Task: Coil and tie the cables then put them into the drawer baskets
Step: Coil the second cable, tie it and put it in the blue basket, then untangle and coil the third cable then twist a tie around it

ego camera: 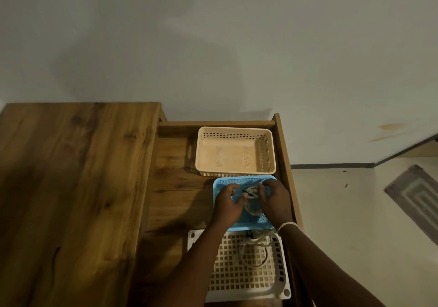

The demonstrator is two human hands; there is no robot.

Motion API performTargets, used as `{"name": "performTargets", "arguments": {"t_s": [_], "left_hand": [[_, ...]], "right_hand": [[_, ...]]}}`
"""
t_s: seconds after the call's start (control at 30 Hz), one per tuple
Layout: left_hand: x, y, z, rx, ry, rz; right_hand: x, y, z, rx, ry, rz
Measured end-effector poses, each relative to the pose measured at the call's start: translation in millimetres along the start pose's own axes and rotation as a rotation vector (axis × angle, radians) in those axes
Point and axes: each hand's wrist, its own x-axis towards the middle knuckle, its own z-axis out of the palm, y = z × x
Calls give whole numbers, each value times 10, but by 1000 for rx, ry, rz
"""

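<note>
1. Both hands, left hand [228, 200] and right hand [275, 197], curl their fingers round a pale coiled cable [251, 192] over the blue basket [219, 184], mid-drawer.
2. Likely light, floppy, springy; grip across the bundled loops.
3. Another coiled cable [254, 251] lies in the white basket [282, 271] at the drawer's near end.

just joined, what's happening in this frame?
A person's left hand and right hand hold a coiled pale cable over the blue basket in the open drawer. Another coiled cable already lies in the white basket nearest the person. The beige basket at the back holds none.
</note>
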Motion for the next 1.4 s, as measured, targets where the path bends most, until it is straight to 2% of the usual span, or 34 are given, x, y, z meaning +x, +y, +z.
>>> {"name": "performTargets", "arguments": {"t_s": [0.17,0.3,0.47,0.63,0.7,0.8,0.87,0.97,1.07,1.17,1.27,1.33,1.4], "left_hand": [[-178,60,-479,-160,143,2],[-547,42,-1126,-288,340,9],[-1568,-361,-2250,-302,730,33],[-3116,-1312,-3191,-237,1147,-188],[-3732,-1684,-3335,-176,1245,-287],[-4363,-2161,-3364,-46,1260,-376],[-4574,-2430,-3343,-90,1219,-373],[-4670,-2608,-3311,-68,1071,-322],[-4654,-2635,-3283,-72,887,-321],[-4595,-2687,-3342,-108,872,-305],[-4634,-2523,-3435,-167,976,-428],[-4630,-2391,-3549,-379,1000,-476],[-4594,-2270,-3742,-655,1007,-369]], "right_hand": [[-8,-383,79,-86,123,-208],[-168,-1026,417,-21,12,-446],[-804,-2045,1016,68,-275,-781],[-1961,-2864,1641,149,-594,-1077],[-2460,-3076,1809,171,-743,-1189],[-3100,-3318,1947,169,-1044,-1278],[-3430,-3360,2092,87,-1192,-1295],[-3762,-3364,2221,-42,-1291,-1260],[-3938,-3366,2235,-73,-1273,-1158],[-3975,-3355,2265,16,-1259,-1073],[-3973,-3485,2134,184,-1367,-831],[-3947,-3623,2005,321,-1473,-633],[-3864,-3732,1945,475,-1560,-403]]}}
